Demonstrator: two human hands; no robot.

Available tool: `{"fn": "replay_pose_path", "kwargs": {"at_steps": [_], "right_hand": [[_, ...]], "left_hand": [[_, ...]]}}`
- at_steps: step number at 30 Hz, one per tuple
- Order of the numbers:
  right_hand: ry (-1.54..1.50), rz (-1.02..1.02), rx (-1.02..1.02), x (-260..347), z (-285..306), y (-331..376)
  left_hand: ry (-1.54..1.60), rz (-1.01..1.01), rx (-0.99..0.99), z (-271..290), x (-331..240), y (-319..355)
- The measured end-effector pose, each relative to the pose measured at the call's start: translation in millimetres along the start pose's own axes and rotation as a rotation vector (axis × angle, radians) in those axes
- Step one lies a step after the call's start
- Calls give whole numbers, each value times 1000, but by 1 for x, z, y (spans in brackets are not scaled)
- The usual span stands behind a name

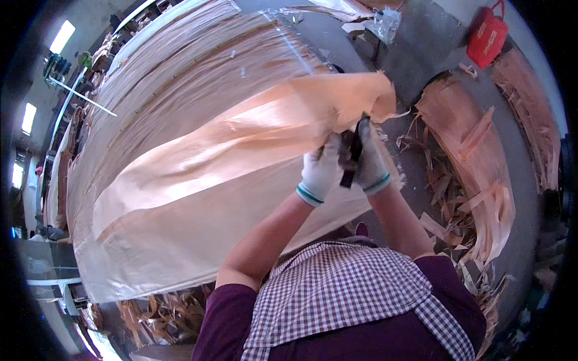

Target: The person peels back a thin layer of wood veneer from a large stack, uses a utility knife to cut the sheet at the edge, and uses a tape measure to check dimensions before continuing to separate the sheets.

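A long, thin, pale orange wood veneer sheet (pixel 241 126) lies rippled across a wide stack of veneer (pixel 211 240), its right end raised and curled. My left hand (pixel 322 167), in a white glove with a green cuff band, is closed at the sheet's near edge; its fingertips are blurred. Close beside it, my right hand (pixel 374 165), gloved the same way, grips a dark hand tool (pixel 351 157). The tool's upper tip meets the curled end of the sheet. Its exact kind is hard to make out, partly covered by the gloves.
Long veneer offcuts (pixel 469 138) are heaped on the floor at the right, with torn strips (pixel 445 198) along them. A red bag (pixel 487 37) is at the far right. Clear plastic (pixel 385 24) lies at the back. More scraps (pixel 162 319) lie below the stack's near edge.
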State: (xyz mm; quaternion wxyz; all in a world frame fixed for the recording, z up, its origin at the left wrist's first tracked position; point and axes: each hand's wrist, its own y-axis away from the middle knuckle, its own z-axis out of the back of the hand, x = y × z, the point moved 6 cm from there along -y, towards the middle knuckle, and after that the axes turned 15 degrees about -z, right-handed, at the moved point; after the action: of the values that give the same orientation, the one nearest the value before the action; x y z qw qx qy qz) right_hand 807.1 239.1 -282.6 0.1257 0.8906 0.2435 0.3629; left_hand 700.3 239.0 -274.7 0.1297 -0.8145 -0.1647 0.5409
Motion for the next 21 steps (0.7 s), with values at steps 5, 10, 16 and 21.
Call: {"fn": "replay_pose_path", "kwargs": {"at_steps": [5, 10, 16, 21], "right_hand": [[-119, 43, 48, 98, 111, -3], [-7, 218, -272, 176, 190, 41], [-113, 257, -426, 199, 250, 36], [-382, 132, -339, 179, 307, 4]], "left_hand": [[-679, 18, 380, -83, 49, 73], [-706, -201, 601, -127, 5, 91], [-1328, -463, 606, -141, 40, -6], [-1437, 9, 1031, -128, 158, -25]]}}
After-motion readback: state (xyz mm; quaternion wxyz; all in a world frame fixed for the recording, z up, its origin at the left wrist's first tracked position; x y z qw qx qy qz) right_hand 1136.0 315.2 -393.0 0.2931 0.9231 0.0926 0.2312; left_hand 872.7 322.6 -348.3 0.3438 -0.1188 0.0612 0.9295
